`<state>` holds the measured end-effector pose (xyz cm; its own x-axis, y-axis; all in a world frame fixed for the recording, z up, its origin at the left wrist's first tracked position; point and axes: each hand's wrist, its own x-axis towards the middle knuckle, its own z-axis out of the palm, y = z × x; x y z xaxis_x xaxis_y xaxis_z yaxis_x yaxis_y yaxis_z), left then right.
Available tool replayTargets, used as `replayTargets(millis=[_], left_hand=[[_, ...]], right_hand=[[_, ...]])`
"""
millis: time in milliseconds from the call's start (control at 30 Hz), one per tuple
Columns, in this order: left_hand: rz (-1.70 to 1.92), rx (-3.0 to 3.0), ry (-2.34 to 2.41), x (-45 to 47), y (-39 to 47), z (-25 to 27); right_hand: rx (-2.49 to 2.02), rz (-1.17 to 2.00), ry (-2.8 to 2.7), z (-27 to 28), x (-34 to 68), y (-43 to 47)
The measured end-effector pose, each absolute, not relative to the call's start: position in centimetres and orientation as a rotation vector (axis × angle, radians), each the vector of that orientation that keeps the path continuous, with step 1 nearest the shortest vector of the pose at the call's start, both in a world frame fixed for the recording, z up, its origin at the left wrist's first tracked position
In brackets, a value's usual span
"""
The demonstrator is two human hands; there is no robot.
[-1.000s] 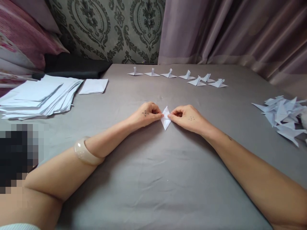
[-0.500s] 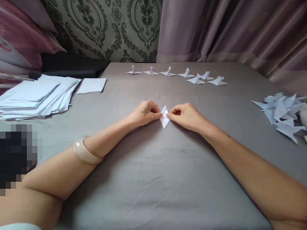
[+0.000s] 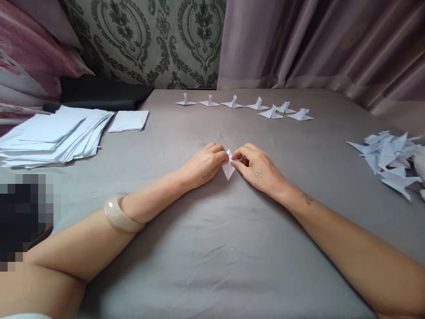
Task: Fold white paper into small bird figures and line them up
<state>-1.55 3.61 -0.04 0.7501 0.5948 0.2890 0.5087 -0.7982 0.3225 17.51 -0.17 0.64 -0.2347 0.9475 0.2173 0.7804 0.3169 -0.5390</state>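
Left hand [image 3: 204, 166], centre of frame: fingers bent down against the left edge of a folded white paper diamond [image 3: 228, 172]. Thumb out of sight — cannot tell whether this hand pinches the paper or only presses it. Right hand [image 3: 257, 170]: thumb and index finger grasp the diamond's upper right edge. The piece sits mid-frame between both hands, one point toward the bottom of the frame, at the grey cloth-covered desk [image 3: 229, 266]. Pale bangle [image 3: 121, 217] noted on the left forearm.

Upper centre to upper right: seven folded paper birds [image 3: 232, 104] — five along a slightly slanting rear line, two just in front at its right end. Right edge: a heap of pointed paper foldings [image 3: 387, 153], overlapping. Left: a large, uneven stack of white sheets [image 3: 71, 130], with a smaller, neater paper stack [image 3: 129, 121] just beside it.
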Motion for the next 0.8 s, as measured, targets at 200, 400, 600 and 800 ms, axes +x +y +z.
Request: replayTargets(millis=[200,400,600,800], left_hand=[[0.279,2.995,0.833,-2.0,2.3,1.2],[0.152,3.001,0.823,-2.3,1.7,1.7],[0.239,2.863,0.824,-2.7,1.9,2.1],[0.311,2.808,0.826,-2.9,2.0,2.1]], right_hand=[[-1.536,0.136,-2.376,1.2,17.0,-1.8],[-1.56,-0.169,-2.582,1.7,16.6,-2.5],[-1.604,-0.146,-2.568,1.9,16.9,-2.6],[-1.662,-0.133,-2.648,2.8,16.9,-2.9]])
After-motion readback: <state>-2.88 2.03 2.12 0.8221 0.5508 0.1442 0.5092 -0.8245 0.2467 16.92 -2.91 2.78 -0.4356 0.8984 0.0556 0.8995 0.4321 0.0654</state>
